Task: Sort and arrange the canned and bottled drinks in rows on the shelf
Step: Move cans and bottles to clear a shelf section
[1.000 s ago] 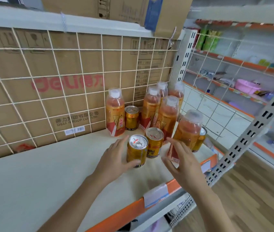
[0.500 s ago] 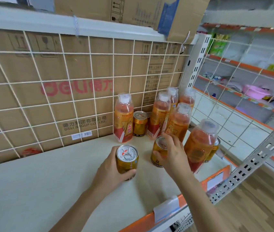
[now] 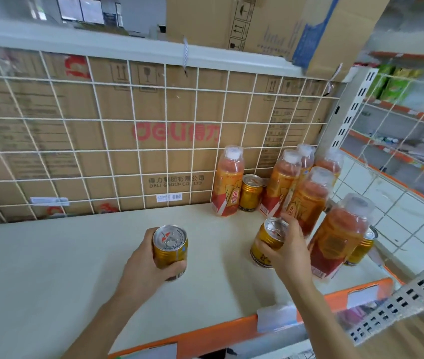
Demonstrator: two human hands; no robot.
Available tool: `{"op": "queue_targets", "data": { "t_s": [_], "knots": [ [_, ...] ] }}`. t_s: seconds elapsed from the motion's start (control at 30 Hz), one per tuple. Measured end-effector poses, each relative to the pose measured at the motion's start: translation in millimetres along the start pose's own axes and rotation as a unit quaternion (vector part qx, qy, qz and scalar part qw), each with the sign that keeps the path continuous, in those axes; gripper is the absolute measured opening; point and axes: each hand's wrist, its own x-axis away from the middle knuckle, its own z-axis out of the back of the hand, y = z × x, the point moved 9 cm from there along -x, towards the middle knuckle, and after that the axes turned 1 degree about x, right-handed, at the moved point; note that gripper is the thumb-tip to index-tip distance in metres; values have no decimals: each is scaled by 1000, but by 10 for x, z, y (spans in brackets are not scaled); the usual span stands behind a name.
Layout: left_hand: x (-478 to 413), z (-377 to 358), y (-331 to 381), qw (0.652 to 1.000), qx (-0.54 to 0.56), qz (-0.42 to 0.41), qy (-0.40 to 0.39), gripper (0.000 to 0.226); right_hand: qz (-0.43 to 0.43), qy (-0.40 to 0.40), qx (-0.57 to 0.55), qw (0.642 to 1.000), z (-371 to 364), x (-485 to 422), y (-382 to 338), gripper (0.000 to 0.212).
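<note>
You are pulling cans out of the mixed cluster: your left hand (image 3: 146, 265) grips one gold can (image 3: 170, 251), your right hand (image 3: 289, 251) another (image 3: 266, 242) beside the bottles (image 3: 306, 200); next, line them up on open shelf (image 3: 50, 268).

Straight beyond the left hand (image 3: 148, 257), the brown carton (image 3: 102, 141) behind the wire grid bears the red brand "deli 得力". Under it in dark print stand "得力集团有限公司" and "DELI GROUP CO.,LTD". Just below is a white barcode sticker (image 3: 169, 197), its digits too small to read. Near the carton's top edge are this-way-up arrows and a fragile-glass sign. Beyond the right hand (image 3: 288, 251), the bottle (image 3: 227, 182) carries red characters too blurred to make out.
</note>
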Motion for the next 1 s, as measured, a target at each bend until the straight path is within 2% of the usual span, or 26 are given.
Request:
{"op": "queue_targets", "data": {
  "t_s": [0.4, 0.57, 0.8, 1.0],
  "knots": [
    [1253, 843, 358, 974, -29, -37, 220, 73, 102, -52, -56, 992, 582, 642, -360, 78],
    [2023, 940, 472, 964, -40, -52, 258, 79, 145, -88, -68, 983, 738, 1064, -333, 71],
    [3180, 1056, 285, 947, -39, 42, 316, 71, 165, -156, -129, 965, 634, 1662, -402, 80],
    [4054, 1357, 60, 916, -23, 72, 394, 66, 203, -231, -149, 940, 256, 2165, -729, 81]
  ]
}}
